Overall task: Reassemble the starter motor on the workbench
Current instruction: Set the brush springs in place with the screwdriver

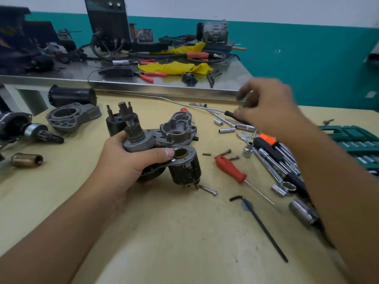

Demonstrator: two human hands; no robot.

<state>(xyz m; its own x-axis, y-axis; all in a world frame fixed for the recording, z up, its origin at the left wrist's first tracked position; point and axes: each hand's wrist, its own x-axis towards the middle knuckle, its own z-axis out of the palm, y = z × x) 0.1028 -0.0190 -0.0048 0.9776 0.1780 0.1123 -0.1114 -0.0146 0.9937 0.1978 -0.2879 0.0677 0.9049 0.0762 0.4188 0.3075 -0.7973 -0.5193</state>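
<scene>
My left hand [131,160] grips the starter motor assembly [162,160] just above the wooden bench, pinion gear [133,130] pointing up and the dark solenoid cylinder [185,171] hanging to the right. A grey nose housing [178,130] lies right behind it. My right hand [266,105] hovers blurred over the tools at the back right, fingers spread above a black-handled tool [233,115]; whether it touches it I cannot tell.
A red-handled screwdriver [231,169], a black hex key [260,226], loose bolts [208,190], sockets [226,130] and wrenches litter the right side. A green socket case [352,140] is at far right. Another housing [71,117] and motor parts lie left. A steel table [164,87] stands behind.
</scene>
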